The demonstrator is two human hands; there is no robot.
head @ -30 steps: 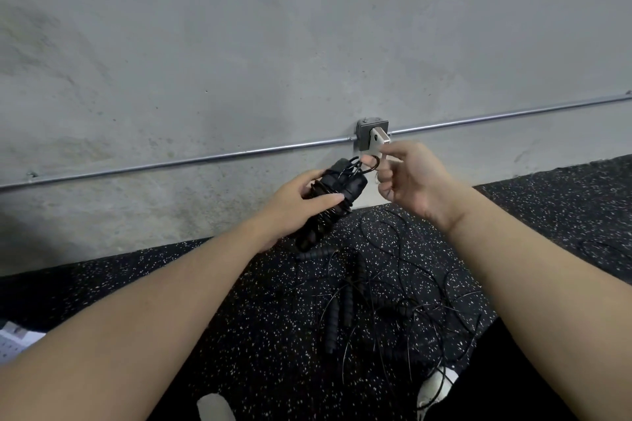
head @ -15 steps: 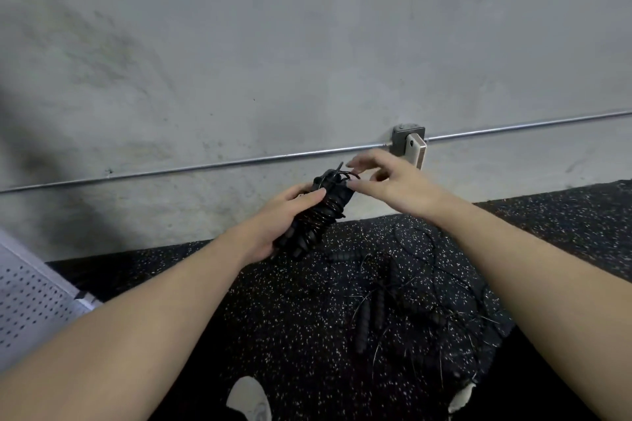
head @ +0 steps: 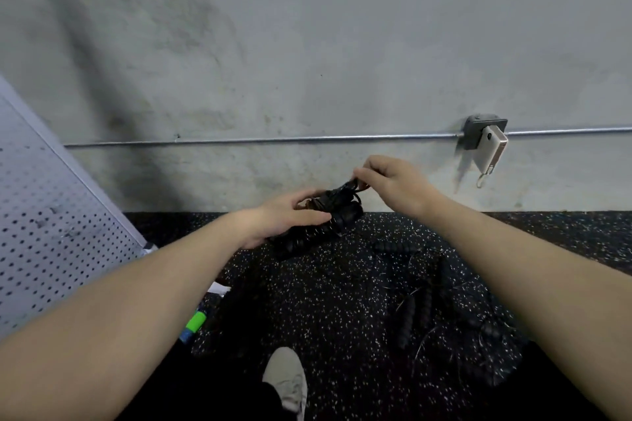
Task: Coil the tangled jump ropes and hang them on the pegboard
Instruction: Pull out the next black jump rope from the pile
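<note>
Black coiled jump rope (head: 319,220) bundled mid-air; tangled ropes (head: 441,297) on floor; perforated pegboard (head: 44,225) leaning left.

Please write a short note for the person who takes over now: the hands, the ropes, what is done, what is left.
Left hand grips the coiled rope by its handles. Right hand pinches a cord loop at the top of the coil.
Pegboard leans at the left; no rope shows on it.
Tangled ropes lie on the floor.
Done: one rope nearly coiled.
Left: hang it, then coil and hang the others.
</note>
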